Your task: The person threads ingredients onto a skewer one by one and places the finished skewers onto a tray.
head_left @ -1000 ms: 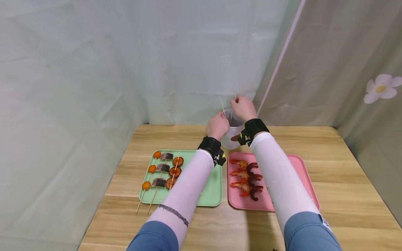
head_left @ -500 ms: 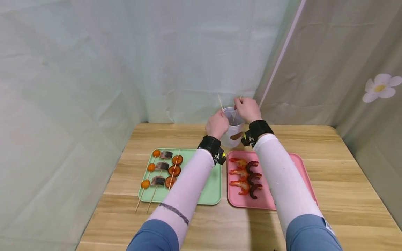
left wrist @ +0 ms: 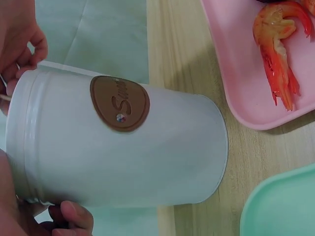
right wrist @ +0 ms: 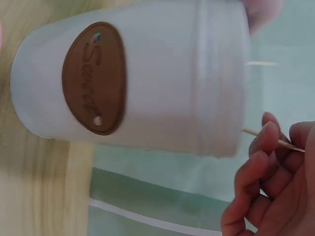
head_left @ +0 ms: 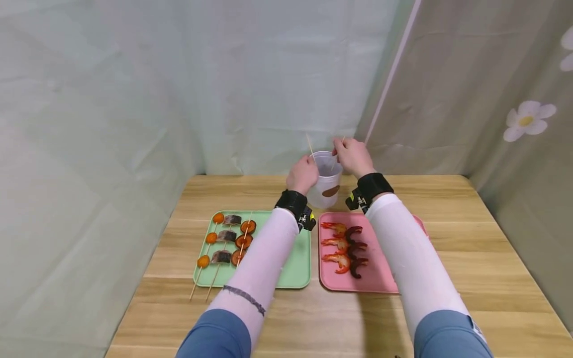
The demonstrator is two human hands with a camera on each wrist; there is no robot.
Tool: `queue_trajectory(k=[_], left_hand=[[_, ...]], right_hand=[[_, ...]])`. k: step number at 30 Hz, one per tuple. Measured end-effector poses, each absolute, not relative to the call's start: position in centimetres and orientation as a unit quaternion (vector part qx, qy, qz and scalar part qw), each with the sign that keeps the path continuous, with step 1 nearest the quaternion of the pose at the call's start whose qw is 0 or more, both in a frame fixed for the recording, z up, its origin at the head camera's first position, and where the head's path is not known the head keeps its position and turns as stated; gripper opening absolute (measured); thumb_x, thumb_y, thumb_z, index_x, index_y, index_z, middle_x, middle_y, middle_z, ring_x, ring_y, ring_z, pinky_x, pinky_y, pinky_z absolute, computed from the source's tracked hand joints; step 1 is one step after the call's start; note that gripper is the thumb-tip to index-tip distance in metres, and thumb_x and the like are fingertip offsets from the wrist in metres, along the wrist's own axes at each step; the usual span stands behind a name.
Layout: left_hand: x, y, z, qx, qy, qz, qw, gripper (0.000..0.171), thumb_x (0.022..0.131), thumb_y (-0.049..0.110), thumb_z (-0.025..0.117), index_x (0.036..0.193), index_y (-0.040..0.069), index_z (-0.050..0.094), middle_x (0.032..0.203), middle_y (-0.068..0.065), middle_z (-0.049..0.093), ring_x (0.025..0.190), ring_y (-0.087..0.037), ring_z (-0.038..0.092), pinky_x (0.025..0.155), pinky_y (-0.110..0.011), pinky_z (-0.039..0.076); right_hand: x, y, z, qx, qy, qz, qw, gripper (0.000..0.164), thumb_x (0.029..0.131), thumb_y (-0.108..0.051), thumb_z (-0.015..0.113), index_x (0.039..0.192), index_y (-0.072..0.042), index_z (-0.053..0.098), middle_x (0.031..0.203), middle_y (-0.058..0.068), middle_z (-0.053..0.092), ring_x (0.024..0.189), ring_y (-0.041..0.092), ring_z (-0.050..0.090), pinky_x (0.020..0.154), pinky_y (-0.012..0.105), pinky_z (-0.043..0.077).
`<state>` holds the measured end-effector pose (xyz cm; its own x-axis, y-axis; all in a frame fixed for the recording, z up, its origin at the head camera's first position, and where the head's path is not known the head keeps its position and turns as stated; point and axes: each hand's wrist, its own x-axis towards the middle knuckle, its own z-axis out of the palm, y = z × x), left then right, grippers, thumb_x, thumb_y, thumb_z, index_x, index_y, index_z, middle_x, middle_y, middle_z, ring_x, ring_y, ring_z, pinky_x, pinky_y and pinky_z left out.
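Pale curtains (head_left: pixel 286 74) hung behind a wood-grain tabletop (head_left: pixel 483 258), with a white flower print (head_left: pixel 528 121) on the right-hand one. From where I stood, a whitish container (head_left: pixel 323 194) with a brown oval label (right wrist: pixel 94 78) reading "Sweet" stood upright near the table's back edge, between the person's two hands. Their left hand (head_left: pixel 303 174) was clamped on its rim, fingers curled against the outer wall. Their right hand (head_left: pixel 352 156) pinched a thin stick (right wrist: pixel 285 143) that slanted down into the container's mouth. A second stick (head_left: pixel 310 143) leaned out of the opening beside the left hand; I could not tell whether those fingers touched it.

Nearer the person, a green tray (head_left: pixel 295 268) held three skewers, of orange balls (head_left: pixel 203 261), dark-skinned fish pieces (head_left: pixel 221 256) and round brown slices (head_left: pixel 243 242), with two stick ends jutting past its near edge. Just beside it, three shrimp (head_left: pixel 340 244) and three curled tentacles (head_left: pixel 355 250) lay in a pink tray (head_left: pixel 380 268), partly covered by the right sleeve (head_left: pixel 409 248).
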<state>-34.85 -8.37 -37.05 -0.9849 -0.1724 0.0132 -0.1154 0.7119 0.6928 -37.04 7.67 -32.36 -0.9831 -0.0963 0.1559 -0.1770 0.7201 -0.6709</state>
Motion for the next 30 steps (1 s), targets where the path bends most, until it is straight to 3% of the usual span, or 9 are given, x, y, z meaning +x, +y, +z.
queue_trajectory(k=[5, 10, 14, 19, 23, 25, 30], left_hand=[[-34.6, -9.5, -36.9, 0.068, -0.915, -0.396, 0.034, 0.056, 0.116, 0.044, 0.025, 0.141, 0.014, 0.065, 0.146, -0.01, 0.064, 0.132, -0.033, 0.061, 0.105, -0.051, 0.048], [-34.4, -10.2, -36.9, 0.052, -0.905, -0.419, 0.047, 0.061, 0.114, 0.051, 0.027, 0.155, 0.015, 0.053, 0.154, -0.011, 0.059, 0.139, -0.033, 0.057, 0.11, -0.05, 0.046], [-33.4, -10.7, -36.6, 0.023, -0.891, -0.444, 0.095, 0.061, 0.114, 0.05, 0.035, 0.163, 0.013, 0.042, 0.154, -0.018, 0.052, 0.136, -0.035, 0.056, 0.108, -0.053, 0.046], [-30.5, -11.6, -35.8, -0.049, -0.848, -0.502, 0.164, 0.057, 0.114, 0.038, 0.044, 0.163, 0.008, 0.039, 0.143, -0.019, 0.047, 0.12, -0.03, 0.054, 0.101, -0.047, 0.047], [-27.1, -12.3, -35.3, -0.132, -0.831, -0.499, 0.208, 0.055, 0.114, 0.03, 0.045, 0.162, 0.004, 0.039, 0.141, -0.018, 0.047, 0.12, -0.032, 0.051, 0.101, -0.046, 0.044], [-25.4, -12.7, -35.4, -0.175, -0.831, -0.48, 0.221, 0.054, 0.114, 0.027, 0.046, 0.162, 0.002, 0.04, 0.145, -0.02, 0.048, 0.127, -0.035, 0.05, 0.107, -0.048, 0.041], [-21.3, -13.6, -36.5, -0.246, -0.844, -0.426, 0.215, 0.049, 0.114, 0.018, 0.047, 0.16, 0.001, 0.045, 0.152, -0.021, 0.051, 0.139, -0.037, 0.049, 0.116, -0.057, 0.035]], right_hand=[[-36.2, 8.2, -30.9, 0.076, -0.911, 0.398, 0.072, 0.059, 0.116, -0.045, 0.035, 0.1, -0.003, 0.074, 0.086, 0.014, 0.066, 0.086, 0.032, 0.059, 0.076, 0.04, 0.041], [-34.7, 9.8, -29.4, 0.068, -0.881, 0.457, 0.103, 0.062, 0.115, -0.053, 0.037, 0.098, -0.004, 0.072, 0.085, 0.015, 0.065, 0.083, 0.03, 0.059, 0.075, 0.038, 0.042], [-33.1, 11.0, -28.2, 0.056, -0.842, 0.516, 0.147, 0.063, 0.113, -0.056, 0.041, 0.098, -0.003, 0.072, 0.077, 0.006, 0.064, 0.073, 0.022, 0.06, 0.07, 0.033, 0.045], [-30.1, 11.9, -27.0, 0.068, -0.766, 0.609, 0.192, 0.057, 0.115, -0.048, 0.045, 0.096, -0.001, 0.072, 0.076, -0.001, 0.062, 0.066, 0.015, 0.057, 0.066, 0.028, 0.048], [-26.7, 12.4, -27.2, 0.092, -0.691, 0.693, 0.182, 0.05, 0.115, -0.041, 0.048, 0.092, -0.002, 0.069, 0.076, 0.003, 0.059, 0.066, 0.017, 0.051, 0.061, 0.025, 0.043], [-25.1, 12.5, -28.0, 0.104, -0.671, 0.716, 0.164, 0.051, 0.115, -0.041, 0.048, 0.092, -0.001, 0.067, 0.076, 0.004, 0.058, 0.065, 0.018, 0.049, 0.059, 0.024, 0.041], [-22.1, 12.1, -30.9, 0.143, -0.682, 0.71, 0.103, 0.056, 0.117, -0.042, 0.041, 0.097, 0.007, 0.061, 0.077, 0.002, 0.056, 0.066, 0.017, 0.048, 0.06, 0.026, 0.038]])
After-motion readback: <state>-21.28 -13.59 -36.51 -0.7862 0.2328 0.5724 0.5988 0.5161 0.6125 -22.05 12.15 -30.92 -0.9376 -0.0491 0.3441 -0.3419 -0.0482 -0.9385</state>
